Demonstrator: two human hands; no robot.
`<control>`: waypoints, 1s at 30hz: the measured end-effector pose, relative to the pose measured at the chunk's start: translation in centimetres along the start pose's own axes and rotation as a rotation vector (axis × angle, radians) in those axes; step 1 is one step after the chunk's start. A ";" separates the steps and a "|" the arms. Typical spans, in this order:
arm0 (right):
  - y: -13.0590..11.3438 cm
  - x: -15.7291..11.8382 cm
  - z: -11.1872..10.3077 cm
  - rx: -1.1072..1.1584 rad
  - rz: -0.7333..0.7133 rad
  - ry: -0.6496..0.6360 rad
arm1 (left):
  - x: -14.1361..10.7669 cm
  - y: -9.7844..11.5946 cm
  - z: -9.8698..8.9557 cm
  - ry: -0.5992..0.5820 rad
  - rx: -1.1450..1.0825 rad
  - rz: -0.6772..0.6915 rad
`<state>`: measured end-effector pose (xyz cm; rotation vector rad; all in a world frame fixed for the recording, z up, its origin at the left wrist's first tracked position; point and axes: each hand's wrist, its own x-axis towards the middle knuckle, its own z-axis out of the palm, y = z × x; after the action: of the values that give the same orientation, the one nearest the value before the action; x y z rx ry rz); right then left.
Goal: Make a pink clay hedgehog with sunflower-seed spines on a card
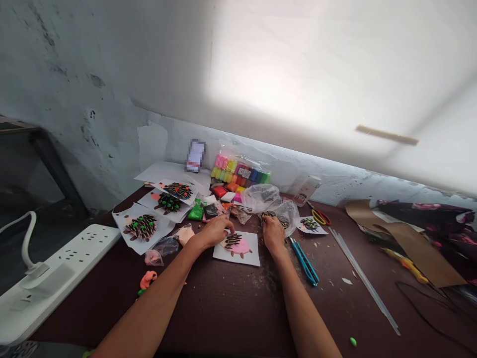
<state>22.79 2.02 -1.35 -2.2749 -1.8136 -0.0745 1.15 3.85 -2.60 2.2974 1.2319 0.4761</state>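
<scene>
Here, left hand [213, 232] on clay hedgehog [236, 245]

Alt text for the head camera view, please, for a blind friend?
Two bare hands work at a dark table: the left hand touches a pink clay hedgehog with seed spines, the right hand touches a clear plastic bag. Coloured clay packs lie behind.

leaning object [196, 155]: blurred | right hand [274, 234] contents: hidden by fingers [269, 224]
</scene>
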 end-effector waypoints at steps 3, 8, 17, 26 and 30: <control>-0.2 0.2 -0.1 -0.017 0.008 -0.016 | -0.1 0.2 -0.2 -0.005 -0.001 -0.002; -0.3 0.0 -0.1 -0.033 -0.004 -0.009 | -0.1 0.2 -0.3 0.019 -0.009 0.019; 0.7 -0.3 -0.6 0.022 -0.109 0.247 | -0.2 0.2 -0.4 0.003 0.002 0.018; -0.1 -2.6 -1.4 0.662 -0.148 0.008 | 0.2 -0.8 0.5 0.020 0.001 0.031; -0.8 -3.8 -1.6 0.696 -0.198 -0.080 | 0.2 -1.0 0.7 0.031 0.000 0.031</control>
<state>21.27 -1.73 -0.39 -1.6280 -1.7314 0.5358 0.94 4.37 -3.75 2.3195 1.2126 0.5243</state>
